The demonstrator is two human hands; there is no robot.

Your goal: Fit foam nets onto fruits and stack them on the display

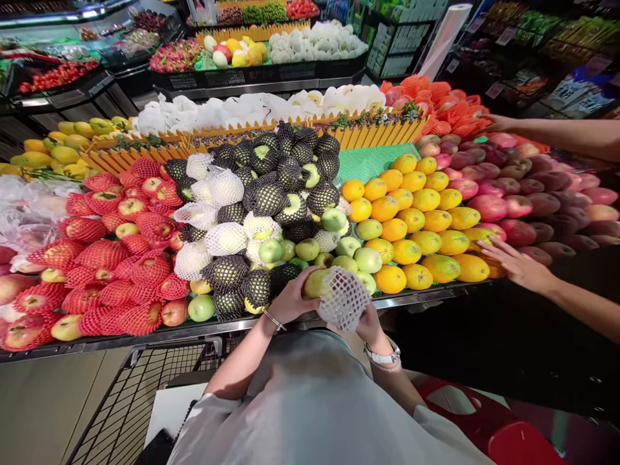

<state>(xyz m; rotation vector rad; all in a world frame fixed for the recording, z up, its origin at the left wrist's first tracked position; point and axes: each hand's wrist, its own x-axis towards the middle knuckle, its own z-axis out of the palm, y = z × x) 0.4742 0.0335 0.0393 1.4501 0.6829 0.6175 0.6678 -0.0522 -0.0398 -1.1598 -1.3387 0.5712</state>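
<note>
My left hand (pixel 289 298) is closed around a pale green apple (pixel 314 282) at the front edge of the fruit display. My right hand (pixel 369 323) grips a white foam net sleeve (pixel 345 298) that sits over the right end of that apple. Just behind them lies a pile of green apples (pixel 356 252), some bare, some in black nets (pixel 266 197) or white nets (pixel 223 239).
Red-netted apples (pixel 111 258) fill the left, oranges (pixel 416 232) and red apples (pixel 508 194) the right. Another person's hand (pixel 516 261) rests on the oranges, and their other arm (pixel 557 132) reaches over the red apples. A wire cart (pixel 145 394) stands below the shelf edge (pixel 145 336).
</note>
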